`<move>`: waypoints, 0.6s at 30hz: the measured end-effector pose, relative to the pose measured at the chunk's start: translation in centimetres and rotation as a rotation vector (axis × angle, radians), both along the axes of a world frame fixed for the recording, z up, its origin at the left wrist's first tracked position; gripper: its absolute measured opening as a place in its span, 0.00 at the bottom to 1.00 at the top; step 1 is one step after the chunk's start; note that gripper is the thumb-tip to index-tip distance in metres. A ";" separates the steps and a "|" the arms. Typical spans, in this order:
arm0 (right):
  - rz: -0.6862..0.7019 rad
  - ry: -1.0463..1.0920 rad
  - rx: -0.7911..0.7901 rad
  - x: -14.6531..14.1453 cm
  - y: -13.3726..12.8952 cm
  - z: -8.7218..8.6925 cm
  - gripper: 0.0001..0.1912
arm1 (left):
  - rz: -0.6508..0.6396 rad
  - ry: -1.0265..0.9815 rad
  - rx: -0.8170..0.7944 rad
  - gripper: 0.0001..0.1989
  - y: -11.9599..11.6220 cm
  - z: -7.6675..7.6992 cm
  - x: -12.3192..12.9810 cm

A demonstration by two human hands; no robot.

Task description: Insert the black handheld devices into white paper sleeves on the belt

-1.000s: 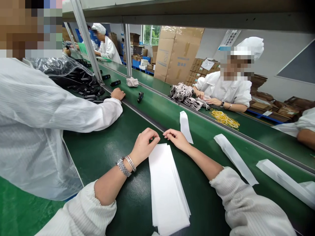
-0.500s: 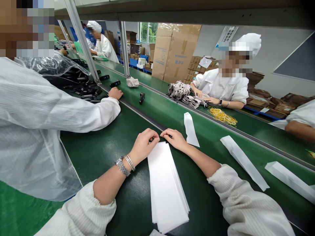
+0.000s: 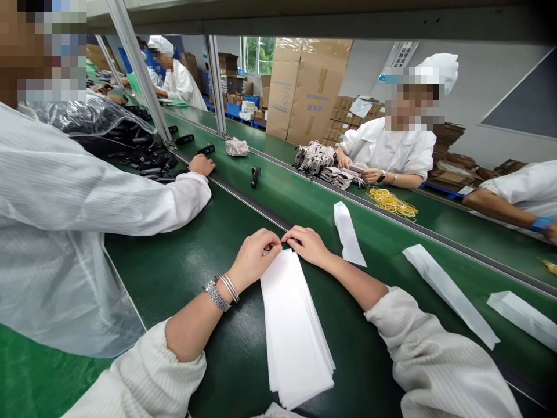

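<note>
A fanned stack of long white sleeves (image 3: 296, 331), paper-like, lies on the green table below my hands. My left hand (image 3: 256, 255), with a watch and bangles at its wrist, is closed in a pinch at the stack's top edge. Just beside it, my right hand (image 3: 308, 245) has its fingers drawn together, their tips almost meeting the left ones. Whatever either hand pinches is hidden by the fingers. On the belt to the right lie a short white sleeve (image 3: 349, 235), a longer white sleeve (image 3: 450, 293) and a third white sleeve (image 3: 524, 316).
A metal rail (image 3: 256, 206) divides the table from the green belt (image 3: 300, 203), which carries a small black device (image 3: 255, 176). At left, a co-worker's arm (image 3: 143, 197) reaches toward black parts (image 3: 152, 162). Across the belt, another person handles grey bundles (image 3: 317, 158) near yellow rubber bands (image 3: 391, 202).
The white sleeves and the black device on the belt have shifted right. My hands stay almost in place over the stack. At far right, another person's arm has come further into view.
</note>
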State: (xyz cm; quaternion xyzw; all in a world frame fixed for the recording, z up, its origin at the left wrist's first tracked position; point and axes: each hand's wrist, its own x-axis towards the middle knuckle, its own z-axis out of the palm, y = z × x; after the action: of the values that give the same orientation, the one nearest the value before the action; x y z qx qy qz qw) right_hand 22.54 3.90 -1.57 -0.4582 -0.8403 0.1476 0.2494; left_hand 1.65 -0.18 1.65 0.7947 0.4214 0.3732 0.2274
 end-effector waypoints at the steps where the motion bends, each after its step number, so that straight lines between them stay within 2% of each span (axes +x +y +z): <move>1: 0.000 0.001 0.002 0.0 0.0 0.0 0.12 | -0.004 0.009 -0.002 0.06 0.0 0.0 0.0; 18: -0.003 -0.010 0.005 0.0 0.0 0.0 0.11 | -0.027 0.061 -0.012 0.05 -0.2 0.0 0.1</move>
State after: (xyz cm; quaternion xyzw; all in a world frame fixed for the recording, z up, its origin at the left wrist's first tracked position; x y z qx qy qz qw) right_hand 22.51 3.91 -1.58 -0.4594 -0.8412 0.1428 0.2467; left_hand 1.77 -0.37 1.64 0.8101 0.4194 0.3430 0.2242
